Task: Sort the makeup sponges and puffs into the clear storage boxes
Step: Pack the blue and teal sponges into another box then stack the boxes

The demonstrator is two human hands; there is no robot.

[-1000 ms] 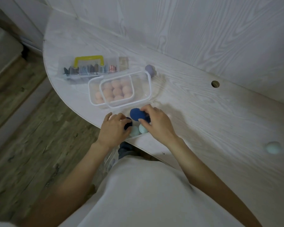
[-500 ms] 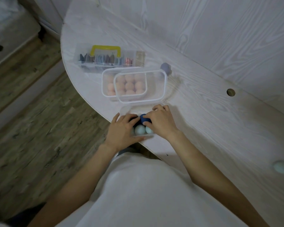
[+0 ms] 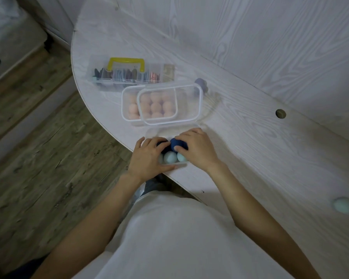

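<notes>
A small clear box (image 3: 152,135) sits at the table's near edge. It holds two mint sponges (image 3: 170,157) at the front and dark blue ones behind. My right hand (image 3: 197,149) grips a dark blue sponge (image 3: 178,143) down inside the box. My left hand (image 3: 149,158) holds the box's left side, thumb along the front wall, fingers lying over another dark blue sponge (image 3: 162,143). Behind stands a second clear box (image 3: 125,97) full of peach sponges (image 3: 155,106), with a clear lid (image 3: 190,106) lying askew on it.
A purple sponge (image 3: 199,82) lies behind the peach box. A loose mint sponge (image 3: 343,205) lies far right on the table. A clear organizer with a yellow handle (image 3: 127,74) stands at the back. There is a cable hole (image 3: 280,113) in the tabletop; the curved table edge drops to the wooden floor on the left.
My right hand has lowered the dark blue sponge from above the box down into it. My left hand has settled onto the box's left side. The camera view has shifted.
</notes>
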